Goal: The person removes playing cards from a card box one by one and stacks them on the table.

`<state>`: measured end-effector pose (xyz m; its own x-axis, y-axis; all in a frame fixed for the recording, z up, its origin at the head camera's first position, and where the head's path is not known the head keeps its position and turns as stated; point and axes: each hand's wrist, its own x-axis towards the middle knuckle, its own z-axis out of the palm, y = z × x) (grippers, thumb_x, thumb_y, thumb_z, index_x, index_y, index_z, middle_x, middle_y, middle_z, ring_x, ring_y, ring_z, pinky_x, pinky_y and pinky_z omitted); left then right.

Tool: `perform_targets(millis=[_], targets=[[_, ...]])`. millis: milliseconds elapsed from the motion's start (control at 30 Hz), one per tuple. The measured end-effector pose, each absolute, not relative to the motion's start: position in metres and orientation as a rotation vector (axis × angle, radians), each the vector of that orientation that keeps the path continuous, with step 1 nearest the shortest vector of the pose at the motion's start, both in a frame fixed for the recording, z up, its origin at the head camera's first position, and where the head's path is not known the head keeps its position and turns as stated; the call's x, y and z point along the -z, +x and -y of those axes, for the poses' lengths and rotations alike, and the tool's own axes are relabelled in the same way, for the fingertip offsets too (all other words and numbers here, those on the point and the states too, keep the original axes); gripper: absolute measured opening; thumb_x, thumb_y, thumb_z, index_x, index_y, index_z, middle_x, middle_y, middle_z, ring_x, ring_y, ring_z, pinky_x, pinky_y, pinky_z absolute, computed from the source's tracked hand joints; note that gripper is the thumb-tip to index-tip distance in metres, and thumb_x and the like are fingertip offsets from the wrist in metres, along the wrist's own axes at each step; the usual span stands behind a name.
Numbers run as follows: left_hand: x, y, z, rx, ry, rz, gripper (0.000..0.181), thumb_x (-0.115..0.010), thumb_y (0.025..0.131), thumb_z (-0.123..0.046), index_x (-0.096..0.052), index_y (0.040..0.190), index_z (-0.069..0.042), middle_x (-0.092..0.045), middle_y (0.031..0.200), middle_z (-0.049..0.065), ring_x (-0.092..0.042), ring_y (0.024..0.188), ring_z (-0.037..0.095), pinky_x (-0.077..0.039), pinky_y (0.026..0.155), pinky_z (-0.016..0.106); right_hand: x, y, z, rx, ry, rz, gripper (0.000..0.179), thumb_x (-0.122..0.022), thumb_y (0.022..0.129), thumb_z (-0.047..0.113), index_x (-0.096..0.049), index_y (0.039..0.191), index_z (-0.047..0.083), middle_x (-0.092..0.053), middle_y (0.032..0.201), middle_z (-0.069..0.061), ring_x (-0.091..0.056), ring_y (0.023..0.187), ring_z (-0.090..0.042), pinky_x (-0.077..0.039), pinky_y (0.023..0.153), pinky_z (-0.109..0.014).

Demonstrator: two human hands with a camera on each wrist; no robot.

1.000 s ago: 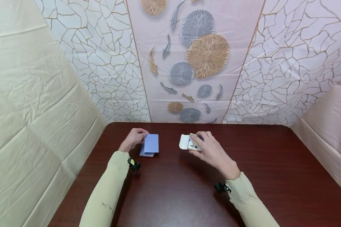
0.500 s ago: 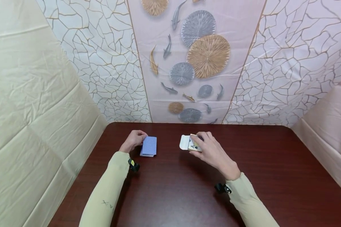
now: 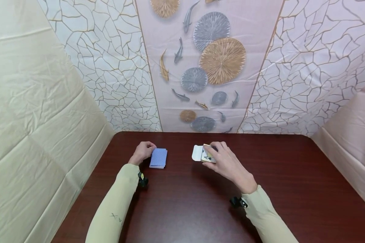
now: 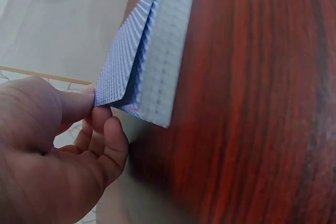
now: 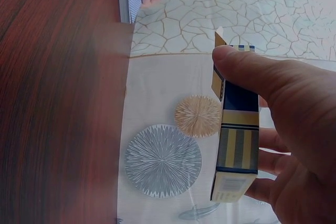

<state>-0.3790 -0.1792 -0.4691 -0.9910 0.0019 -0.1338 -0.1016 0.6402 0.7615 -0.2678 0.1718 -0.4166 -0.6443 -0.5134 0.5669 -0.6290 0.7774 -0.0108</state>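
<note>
In the head view, my left hand (image 3: 143, 151) pinches a blue-backed playing card (image 4: 126, 51) at its corner between thumb and fingertips. That card tilts over a stack of playing cards (image 4: 165, 56) on the table, one edge near the stack and the other raised. My right hand (image 3: 226, 161) grips a card box (image 5: 239, 140), with the thumb on one side and the fingers on the other. Gold and dark blue stripes run across the box. Its white flap (image 3: 197, 153) stands open toward the left, and an ace of spades print shows beside the fingers.
Both hands work near the far edge of a dark red-brown wooden table (image 3: 182, 202). A patterned cloth (image 3: 200, 84) hangs behind it. Pale fabric drapes (image 3: 42, 135) stand on the left, with similar drapes on the right.
My left hand has lowered slightly toward me, bringing the pinched card down and left until it nearly lines up with the stack. The right hand and the box have hardly moved.
</note>
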Motion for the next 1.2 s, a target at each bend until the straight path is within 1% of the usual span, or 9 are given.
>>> perform_targets(millis=[167, 267, 400, 667, 1000, 1067, 1200], targets=[[0.468, -0.376, 0.179, -1.228, -0.019, -2.796, 0.021, -0.053, 0.1, -0.017, -0.069, 0.106, -0.005, -0.064, 0.096, 0.013, -0.056, 0.078, 0.021, -0.045, 0.065, 0.029, 0.417, -0.269, -0.172, -0.281, 0.855, 2.398, 0.056, -0.084, 0.077, 0.034, -0.063, 0.123, 0.011, -0.061, 0.112, -0.016, -0.054, 0.095, -0.033, -0.048, 0.078, -0.042], [0.469, -0.378, 0.179, -1.182, -0.01, -2.822, 0.02, -0.054, 0.1, -0.019, -0.069, 0.105, -0.007, -0.065, 0.099, 0.013, -0.057, 0.081, 0.022, -0.046, 0.069, 0.031, 0.418, -0.269, -0.172, -0.28, 0.856, 2.392, 0.056, -0.084, 0.076, 0.034, -0.063, 0.123, 0.011, -0.061, 0.111, -0.016, -0.055, 0.095, -0.033, -0.048, 0.078, -0.042], [0.473, -0.382, 0.178, -1.156, -0.026, -2.821, 0.021, -0.053, 0.101, -0.022, -0.069, 0.108, -0.01, -0.065, 0.106, 0.014, -0.058, 0.088, 0.024, -0.047, 0.074, 0.033, 0.418, -0.27, -0.173, -0.282, 0.857, 2.392, 0.056, -0.084, 0.076, 0.034, -0.063, 0.123, 0.011, -0.062, 0.111, -0.016, -0.054, 0.094, -0.033, -0.048, 0.077, -0.041], [0.476, -0.381, 0.176, -1.09, -0.02, -2.857, 0.021, -0.053, 0.102, -0.024, -0.069, 0.108, -0.011, -0.065, 0.105, 0.012, -0.058, 0.087, 0.022, -0.047, 0.074, 0.032, 0.418, -0.269, -0.173, -0.293, 0.859, 2.401, 0.055, -0.083, 0.077, 0.035, -0.064, 0.123, 0.011, -0.062, 0.111, -0.016, -0.055, 0.094, -0.032, -0.049, 0.077, -0.041], [0.478, -0.38, 0.174, -1.084, -0.015, -2.896, 0.021, -0.053, 0.101, -0.022, -0.068, 0.107, -0.01, -0.066, 0.11, 0.013, -0.059, 0.099, 0.026, -0.048, 0.085, 0.039, 0.417, -0.268, -0.173, -0.305, 0.858, 2.414, 0.054, -0.083, 0.078, 0.034, -0.064, 0.123, 0.011, -0.062, 0.112, -0.016, -0.054, 0.095, -0.032, -0.049, 0.076, -0.041], [0.477, -0.379, 0.175, -1.093, -0.01, -2.88, 0.021, -0.053, 0.101, -0.023, -0.067, 0.107, -0.01, -0.066, 0.109, 0.012, -0.059, 0.097, 0.025, -0.048, 0.083, 0.038, 0.417, -0.268, -0.173, -0.304, 0.857, 2.414, 0.054, -0.083, 0.078, 0.034, -0.064, 0.123, 0.011, -0.062, 0.112, -0.016, -0.055, 0.095, -0.033, -0.049, 0.076, -0.041], [0.474, -0.374, 0.178, -1.15, 0.003, -2.806, 0.02, -0.057, 0.1, -0.026, -0.064, 0.109, -0.009, -0.063, 0.104, 0.012, -0.057, 0.089, 0.023, -0.046, 0.074, 0.033, 0.418, -0.268, -0.173, -0.304, 0.858, 2.417, 0.054, -0.083, 0.078, 0.034, -0.064, 0.123, 0.011, -0.062, 0.112, -0.016, -0.054, 0.095, -0.032, -0.049, 0.076, -0.041]])
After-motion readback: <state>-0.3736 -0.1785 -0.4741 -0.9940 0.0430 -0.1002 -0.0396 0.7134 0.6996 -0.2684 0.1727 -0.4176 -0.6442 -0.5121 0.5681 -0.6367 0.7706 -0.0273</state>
